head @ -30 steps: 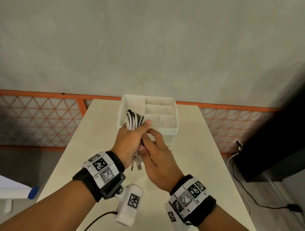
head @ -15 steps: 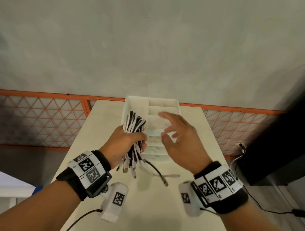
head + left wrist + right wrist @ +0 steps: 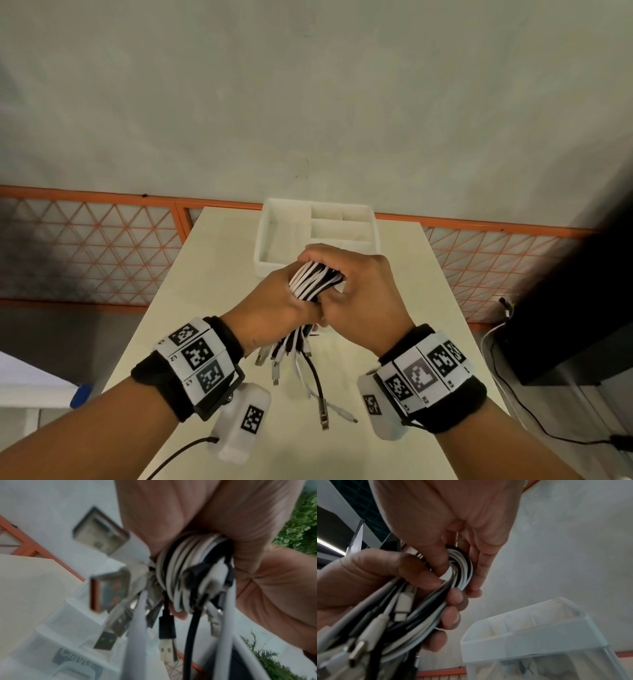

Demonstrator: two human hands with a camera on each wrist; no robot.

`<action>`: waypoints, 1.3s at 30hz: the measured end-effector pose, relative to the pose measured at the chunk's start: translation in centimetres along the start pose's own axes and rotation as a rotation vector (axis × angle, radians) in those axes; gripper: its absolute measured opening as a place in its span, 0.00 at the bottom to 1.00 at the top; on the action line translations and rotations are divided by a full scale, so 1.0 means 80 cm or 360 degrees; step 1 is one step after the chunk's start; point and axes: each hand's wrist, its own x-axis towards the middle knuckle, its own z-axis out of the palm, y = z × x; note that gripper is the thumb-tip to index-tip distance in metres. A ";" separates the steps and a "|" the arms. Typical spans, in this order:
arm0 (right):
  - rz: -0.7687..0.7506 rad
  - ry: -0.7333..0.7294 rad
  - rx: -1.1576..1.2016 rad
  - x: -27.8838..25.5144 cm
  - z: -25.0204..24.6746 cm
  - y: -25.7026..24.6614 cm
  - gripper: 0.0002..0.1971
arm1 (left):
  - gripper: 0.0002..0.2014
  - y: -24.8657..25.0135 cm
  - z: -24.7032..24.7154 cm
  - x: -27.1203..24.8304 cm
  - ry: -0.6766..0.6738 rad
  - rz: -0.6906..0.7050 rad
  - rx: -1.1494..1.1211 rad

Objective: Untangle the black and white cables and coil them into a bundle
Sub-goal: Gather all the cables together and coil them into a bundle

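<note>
A bundle of black and white cables [image 3: 313, 282] is held above the table between both hands. My left hand [image 3: 274, 301] grips the folded bundle [image 3: 192, 566] in its fist. My right hand [image 3: 356, 291] wraps over the looped top end, thumb and fingers pinching the loop [image 3: 460, 569]. Loose cable ends with USB plugs [image 3: 298, 363] hang below the hands, and a few reach the table [image 3: 205, 308]. In the left wrist view the plugs [image 3: 109, 595] dangle close to the lens.
A white divided plastic organiser [image 3: 318, 236] stands on the table just beyond the hands, also seen as a translucent box [image 3: 539, 635]. An orange mesh fence [image 3: 89, 250] runs behind the table. Dark furniture and floor cables [image 3: 507, 394] lie at the right.
My right hand, open and apart from the bundle half a second ago, has come back and closed over the looped top of the cables. The left hand keeps its grip.
</note>
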 end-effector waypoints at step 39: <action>0.0699 -0.0267 -0.0133 -0.069 0.005 0.074 0.16 | 0.09 -0.003 -0.056 0.016 0.1058 0.0011 -0.0633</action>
